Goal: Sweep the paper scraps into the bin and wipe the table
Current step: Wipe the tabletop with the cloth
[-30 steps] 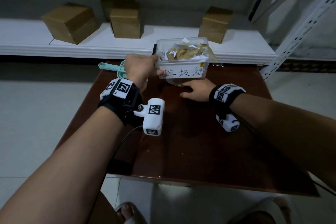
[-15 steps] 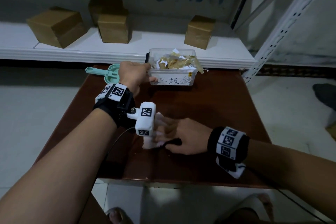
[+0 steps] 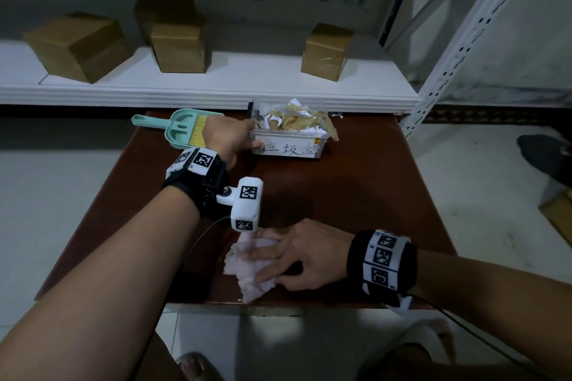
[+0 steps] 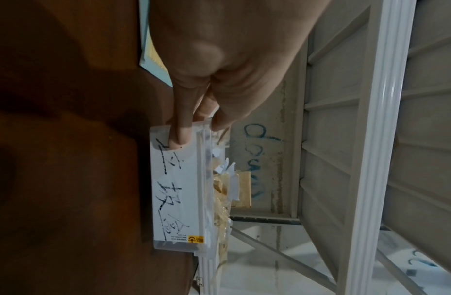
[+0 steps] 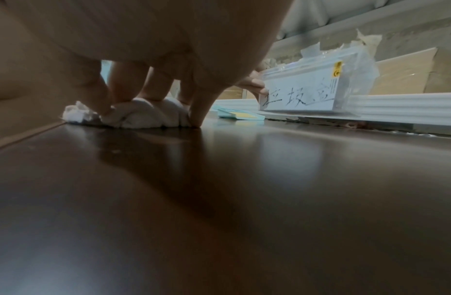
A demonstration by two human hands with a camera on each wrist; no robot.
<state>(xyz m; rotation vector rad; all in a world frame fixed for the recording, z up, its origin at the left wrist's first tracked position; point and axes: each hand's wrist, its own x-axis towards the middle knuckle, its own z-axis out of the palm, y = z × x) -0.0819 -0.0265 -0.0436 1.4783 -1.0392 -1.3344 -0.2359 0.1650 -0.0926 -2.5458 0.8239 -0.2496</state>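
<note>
A clear plastic bin (image 3: 291, 150) with a handwritten label stands at the back of the brown table (image 3: 340, 210), filled with paper scraps (image 3: 294, 120). My left hand (image 3: 255, 136) grips its left end, thumb on the label and fingers over the rim, as the left wrist view shows on the bin (image 4: 178, 189). Near the table's front edge my right hand (image 3: 272, 260) presses a crumpled white cloth (image 3: 247, 284) flat onto the wood. The right wrist view shows the fingertips (image 5: 105, 111) on the cloth (image 5: 143, 115), thumb touching the table.
A mint dustpan with a yellow-bristled brush (image 3: 179, 130) lies left of the bin. Behind the table runs a white shelf (image 3: 247, 80) with three cardboard boxes (image 3: 179, 46). A perforated metal upright (image 3: 448, 65) stands at the right. Floor lies on both sides.
My right hand slid with the cloth from just under the bin back to the table's front edge. The left hand kept its hold on the bin, which now sits lower at the back.
</note>
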